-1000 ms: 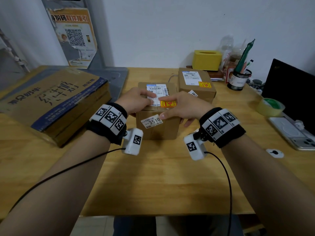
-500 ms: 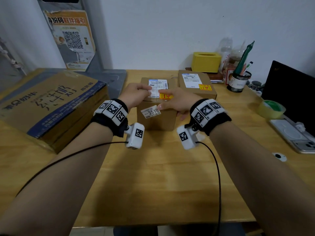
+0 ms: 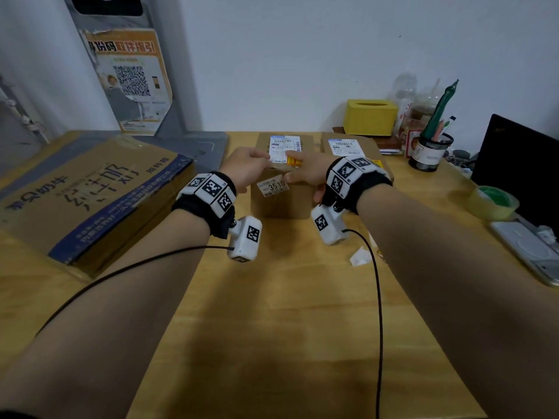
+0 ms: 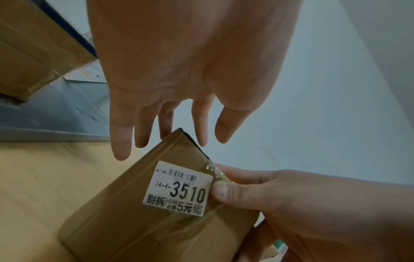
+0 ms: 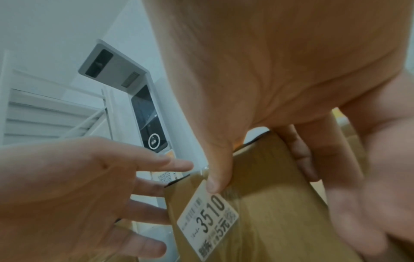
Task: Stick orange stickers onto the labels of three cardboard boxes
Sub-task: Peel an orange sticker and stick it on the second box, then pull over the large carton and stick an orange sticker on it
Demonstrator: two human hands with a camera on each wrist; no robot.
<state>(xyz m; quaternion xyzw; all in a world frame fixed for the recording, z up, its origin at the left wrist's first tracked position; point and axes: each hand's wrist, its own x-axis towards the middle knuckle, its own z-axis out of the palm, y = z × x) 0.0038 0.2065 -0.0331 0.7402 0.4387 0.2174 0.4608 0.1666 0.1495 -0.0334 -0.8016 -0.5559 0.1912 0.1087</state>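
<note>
A small cardboard box [image 3: 281,204] stands mid-table with a white shipping label [image 3: 284,146] on top and an orange sticker [image 3: 292,161] at that label's near right corner. A "3510" price sticker [image 3: 272,187] is on its front face. My right hand [image 3: 305,174] grips the box [image 5: 280,203], thumb [image 5: 218,177] on the front, fingers round the right side. My left hand [image 3: 247,166] hovers at the top left corner [image 4: 177,134], its fingers [image 4: 122,141] straight. Behind right, a second box [image 3: 372,148] carries a label [image 3: 348,146].
A large flat carton [image 3: 90,192] fills the table's left, a grey lid [image 3: 193,146] behind it. Yellow tissue box [image 3: 370,116], pen cup [image 3: 431,152], tape roll [image 3: 491,202], laptop [image 3: 520,164] and phone [image 3: 526,249] line the right. A white paper scrap [image 3: 360,256] lies near my right wrist.
The box has slid away from me with both hands on it. My left thumb has come off the label and the left fingers have straightened.
</note>
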